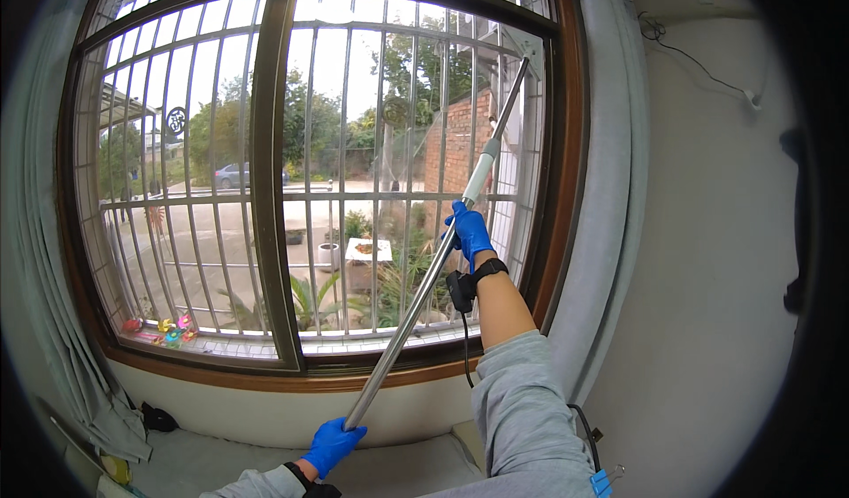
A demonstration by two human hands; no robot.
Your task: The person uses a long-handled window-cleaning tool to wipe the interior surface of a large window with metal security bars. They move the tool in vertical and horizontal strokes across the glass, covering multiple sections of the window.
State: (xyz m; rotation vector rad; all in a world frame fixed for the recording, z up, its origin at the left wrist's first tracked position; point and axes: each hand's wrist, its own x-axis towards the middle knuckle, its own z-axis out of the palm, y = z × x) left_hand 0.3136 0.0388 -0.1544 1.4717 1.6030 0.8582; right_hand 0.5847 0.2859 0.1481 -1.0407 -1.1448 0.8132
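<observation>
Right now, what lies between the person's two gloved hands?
In the head view, the silver pole slants up from the left hand to the right hand.

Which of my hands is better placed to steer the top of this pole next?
Probably your right hand: it grips the pole just below the white section, nearer the tip at the upper right of the window. Your left hand holds the pole's bottom end, farther from that tip.

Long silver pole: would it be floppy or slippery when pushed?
The pole is probably stiff: it looks straight between the left hand and right hand. It might be slippery, since it looks smooth and shiny. It could tip easily, being long and thin.
</observation>
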